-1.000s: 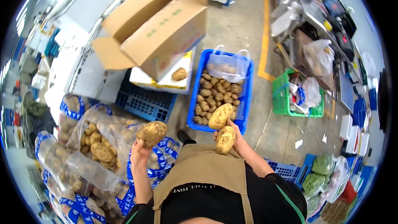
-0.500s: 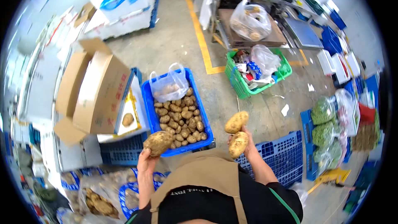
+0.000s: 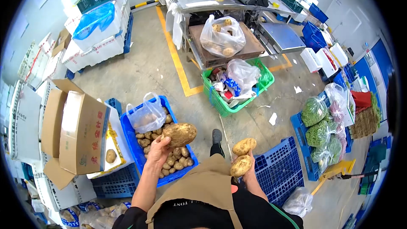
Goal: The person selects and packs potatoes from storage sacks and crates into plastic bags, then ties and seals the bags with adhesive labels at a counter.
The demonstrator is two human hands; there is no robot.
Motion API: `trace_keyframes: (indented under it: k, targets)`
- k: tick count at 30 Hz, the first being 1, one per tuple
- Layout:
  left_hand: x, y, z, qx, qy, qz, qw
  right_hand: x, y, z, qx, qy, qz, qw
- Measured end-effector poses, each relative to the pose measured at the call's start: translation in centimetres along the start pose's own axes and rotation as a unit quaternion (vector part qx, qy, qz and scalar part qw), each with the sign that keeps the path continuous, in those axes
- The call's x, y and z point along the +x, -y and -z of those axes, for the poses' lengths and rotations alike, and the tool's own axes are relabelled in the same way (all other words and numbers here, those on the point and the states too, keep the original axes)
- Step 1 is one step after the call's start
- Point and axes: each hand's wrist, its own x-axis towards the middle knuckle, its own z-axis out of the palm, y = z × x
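Grips one large, soil-marked potato (image 3: 180, 134) in the left hand (image 3: 157, 152), fingers closed about its near end, in front of the blue crate (image 3: 132, 135) in this view—at a height above it hard to judge. Holds two more, an upper potato (image 3: 244, 146) and a lower potato (image 3: 241, 166), together in the right hand (image 3: 250, 170), to the right of the crate and apart from it, with the fingers largely hidden behind.

Looks partway along: three potatoes picked up, none of these set down yet. To judge by the lie of things, has a heap of smaller potatoes (image 3: 177, 157) already loose in the crate, beside a clear plastic bag (image 3: 149, 118) with its handles up. Shows further potatoes in a second bag (image 3: 222, 40) on the brown platform (image 3: 197, 56), with neither hand near it. Leaves a lone potato (image 3: 111, 156) on the white box beside the open carton (image 3: 85, 138), and sacks (image 3: 101, 218) at the lower left edge—too cut off to count.
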Motion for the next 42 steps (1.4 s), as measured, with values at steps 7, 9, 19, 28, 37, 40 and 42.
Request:
trace_keyframes:
  k: [7, 9, 19, 28, 37, 40, 42]
  targets:
    - [13.5, -1.0, -12.6, 0.011, 0.001, -0.016, 1.0, 13.1, 9.1, -3.3, 0.003, 0.039, -0.137, 0.99]
    - [17.5, -2.2, -17.6, 0.045, -0.03, -0.017, 0.998, 15.3, 12.7, -5.1, -0.008, 0.062, -0.156, 0.986]
    - [38.0, -9.0, -35.7, 0.203, 0.003, -0.101, 0.974, 20.6, 24.3, -6.6, 0.008, 0.077, -0.125, 0.989]
    - [57.7, -14.0, -38.2, 0.476, -0.136, -0.198, 0.846, 21.8, 27.4, -10.4, 0.037, 0.028, -0.048, 0.998]
    - [58.4, -20.3, -31.6, 0.651, -0.26, -0.399, 0.591, 31.7, 29.1, -22.4, 0.091, 0.094, 0.041, 0.991]
    - [64.8, -19.0, -27.6, 0.54, -0.217, -0.345, 0.736, 35.2, 29.7, -29.8, 0.091, 0.062, 0.041, 0.993]
    - [68.6, -19.0, -26.4, 0.398, -0.022, -0.116, 0.91, 38.7, 29.7, -32.5, 0.022, 0.116, 0.066, 0.991]
